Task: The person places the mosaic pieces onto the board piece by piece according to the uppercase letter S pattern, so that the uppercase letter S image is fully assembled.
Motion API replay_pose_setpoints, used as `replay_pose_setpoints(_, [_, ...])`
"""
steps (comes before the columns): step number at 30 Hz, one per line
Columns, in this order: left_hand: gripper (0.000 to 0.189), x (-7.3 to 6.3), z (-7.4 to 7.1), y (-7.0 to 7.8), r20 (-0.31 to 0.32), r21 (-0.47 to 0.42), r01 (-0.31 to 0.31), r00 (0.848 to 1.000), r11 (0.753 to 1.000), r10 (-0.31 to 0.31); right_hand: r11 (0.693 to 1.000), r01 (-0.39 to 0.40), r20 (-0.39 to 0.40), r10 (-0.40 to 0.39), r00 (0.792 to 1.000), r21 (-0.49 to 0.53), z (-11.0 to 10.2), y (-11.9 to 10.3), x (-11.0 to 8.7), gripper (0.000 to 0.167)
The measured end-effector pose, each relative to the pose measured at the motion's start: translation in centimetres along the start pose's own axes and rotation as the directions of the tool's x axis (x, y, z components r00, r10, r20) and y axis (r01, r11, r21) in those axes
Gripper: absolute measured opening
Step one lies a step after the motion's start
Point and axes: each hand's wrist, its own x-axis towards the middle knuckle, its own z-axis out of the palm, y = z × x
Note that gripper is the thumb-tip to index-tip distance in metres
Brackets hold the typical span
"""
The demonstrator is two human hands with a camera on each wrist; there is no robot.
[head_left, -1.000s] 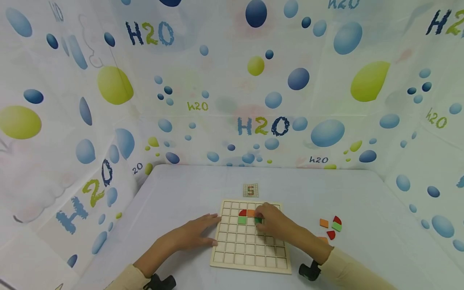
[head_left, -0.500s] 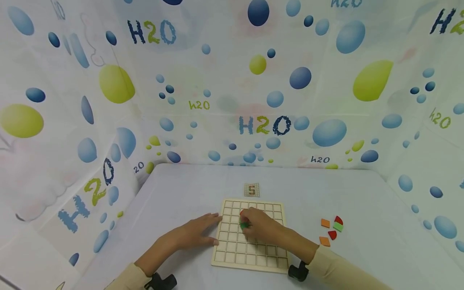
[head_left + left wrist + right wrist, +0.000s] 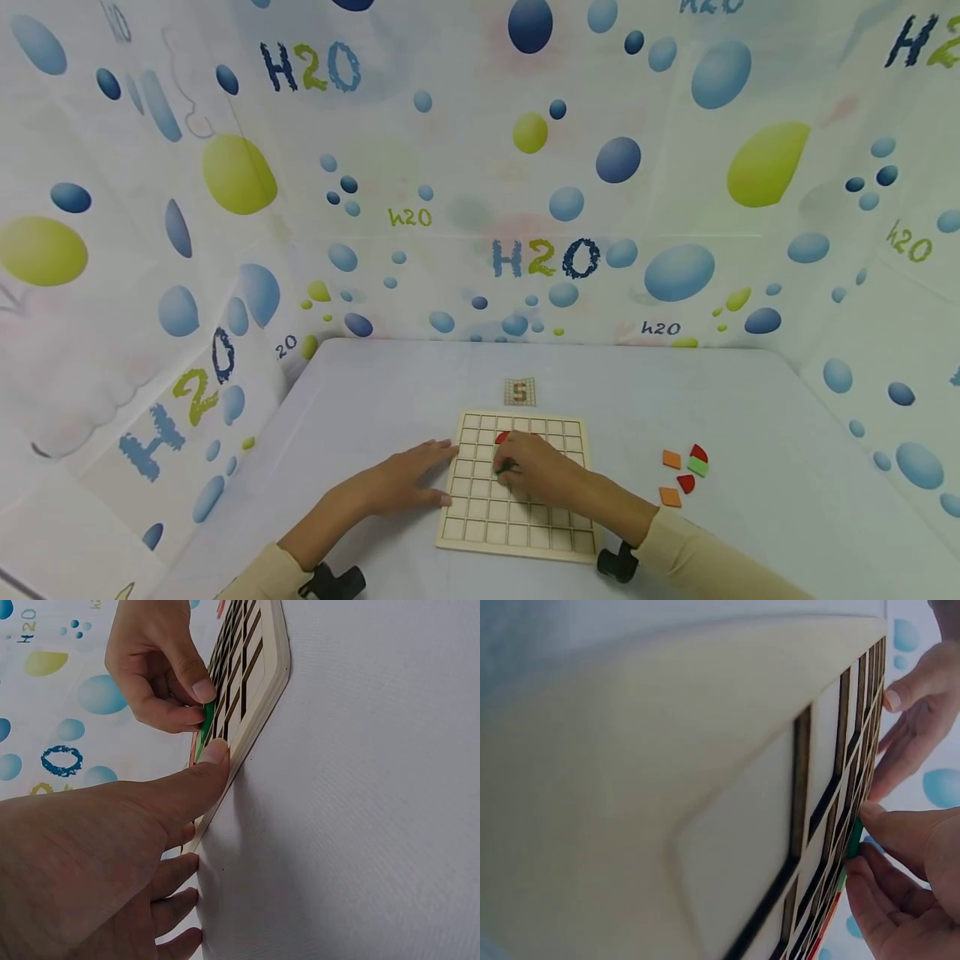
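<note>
Right hand (image 3: 538, 468) pinches green piece (image 3: 855, 838) at grid board (image 3: 497, 532), which lies beneath it. Left hand (image 3: 401, 481) relaxed, fingers extended, touching board edge. Red piece (image 3: 502, 437) just beyond right fingertips; orange tiles (image 3: 671, 497) off right hand's outer side.

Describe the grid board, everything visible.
The grid board is pale and wooden-looking, with a plain rim around rows of square, dark-edged cells. It lies flat on the white table. The left hand rests against its left edge. The right hand hides part of the grid, a green piece in its grip; whether that hand touches the board is unclear. A red piece shows beside its fingers.
</note>
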Motion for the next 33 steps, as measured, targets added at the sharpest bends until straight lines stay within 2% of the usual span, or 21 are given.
replay_pose_setpoints(12, [0.081, -0.03, 0.01, 0.04, 0.001, -0.006, -0.016, 1.0, 1.0, 0.016, 0.996, -0.062, 0.017, 0.064, 0.998, -0.071, -0.07, 0.08, 0.04, 0.01])
replay_pose_setpoints(33, [0.084, 0.24, 0.31, -0.59, -0.004, 0.014, 0.0, 1.0, 1.0, 0.0, 0.992, -0.072, -0.005, 0.071, 0.997, -0.101, -0.17, 0.22, 0.27, 0.006])
